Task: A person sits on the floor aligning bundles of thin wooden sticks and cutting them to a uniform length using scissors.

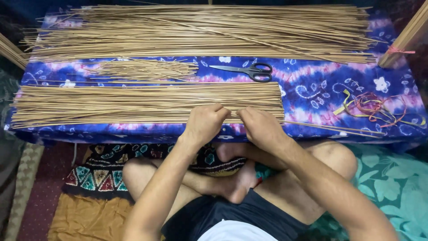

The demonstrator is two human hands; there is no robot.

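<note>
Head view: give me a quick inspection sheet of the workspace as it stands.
Surface: low table under a blue and pink tie-dye cloth.
Job's things: near stick bundle lying flat along the front edge.
Clutter: far stick pile, small loose sticks, black scissors, coloured rubber bands.
Hands: left hand and right hand rest side by side on the near bundle, fingers curled.
Cables: nothing seen.
Surroundings: crossed legs, patterned mats, tied bundle at right.

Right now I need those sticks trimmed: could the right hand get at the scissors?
Probably yes: the scissors lie in the open on the cloth just beyond the near stick bundle, and the right hand rests on that bundle.
</note>
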